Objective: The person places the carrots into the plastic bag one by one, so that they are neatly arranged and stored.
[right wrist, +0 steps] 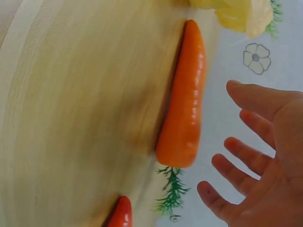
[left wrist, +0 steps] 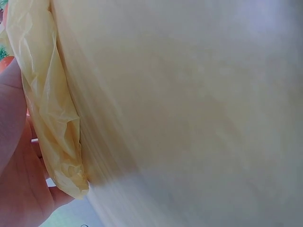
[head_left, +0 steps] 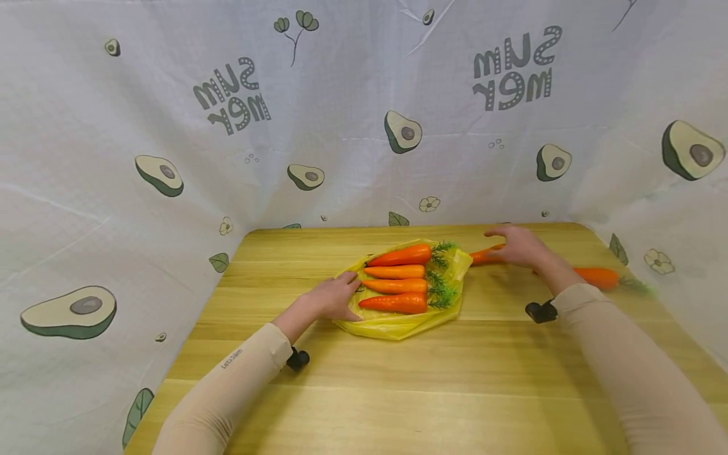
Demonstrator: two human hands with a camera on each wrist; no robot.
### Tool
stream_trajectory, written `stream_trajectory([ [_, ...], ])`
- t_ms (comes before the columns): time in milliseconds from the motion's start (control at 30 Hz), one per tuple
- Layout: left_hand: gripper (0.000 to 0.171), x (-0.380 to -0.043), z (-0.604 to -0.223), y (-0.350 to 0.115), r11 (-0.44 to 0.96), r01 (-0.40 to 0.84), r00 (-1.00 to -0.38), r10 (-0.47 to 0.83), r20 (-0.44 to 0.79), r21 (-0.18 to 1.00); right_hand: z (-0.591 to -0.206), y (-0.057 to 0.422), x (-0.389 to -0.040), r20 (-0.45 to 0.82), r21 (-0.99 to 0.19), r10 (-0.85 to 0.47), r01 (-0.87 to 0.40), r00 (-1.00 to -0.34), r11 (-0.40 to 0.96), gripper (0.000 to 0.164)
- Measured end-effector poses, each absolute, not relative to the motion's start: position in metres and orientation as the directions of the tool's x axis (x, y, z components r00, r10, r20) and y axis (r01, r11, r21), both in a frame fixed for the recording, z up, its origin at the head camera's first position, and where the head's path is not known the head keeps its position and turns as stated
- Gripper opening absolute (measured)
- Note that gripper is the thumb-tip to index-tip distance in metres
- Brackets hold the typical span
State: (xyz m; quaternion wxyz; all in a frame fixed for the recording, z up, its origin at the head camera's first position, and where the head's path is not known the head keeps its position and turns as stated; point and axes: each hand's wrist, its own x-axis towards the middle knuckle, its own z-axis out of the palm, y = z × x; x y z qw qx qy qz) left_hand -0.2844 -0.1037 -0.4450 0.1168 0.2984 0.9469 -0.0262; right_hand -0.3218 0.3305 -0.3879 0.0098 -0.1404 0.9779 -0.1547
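Several orange carrots [head_left: 398, 303] with green leafy tops lie side by side on a crumpled yellow plastic bag [head_left: 392, 330] in the head view. My left hand [head_left: 332, 297] rests at the bag's left edge, thumb and fingers spread around the carrots' tips; in the left wrist view a fold of the bag [left wrist: 52, 104] lies along its palm. To the right of the bag is a loose carrot [right wrist: 184, 104], its tip toward the bag. Over it is my right hand [head_left: 517, 246], fingers apart and holding nothing.
Another carrot [head_left: 597, 277] lies at the right, partly behind my right forearm. The wooden table [head_left: 364, 392] meets a white cloth [head_left: 352, 95] printed with avocados at the back and sides. Black wrist cameras [head_left: 541, 311] stick out from both wrists.
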Motion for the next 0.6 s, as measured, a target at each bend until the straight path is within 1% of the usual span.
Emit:
stream_trajectory([
  [233, 0.097, -0.283, -0.442, -0.104, 0.820, 0.572, -0.793, 0.558, -0.246, 0.016, -0.400, 0.337, -0.329, -0.017, -0.326, -0.274, -0.254, -0.962, 0.911, 0.060],
  [600, 0.097, -0.283, -0.440, -0.103, 0.827, 0.562, -0.795, 0.549, -0.258, 0.028, -0.418, 0.346, -0.338, -0.026, -0.296, -0.258, -0.239, -0.966, 0.925, 0.059],
])
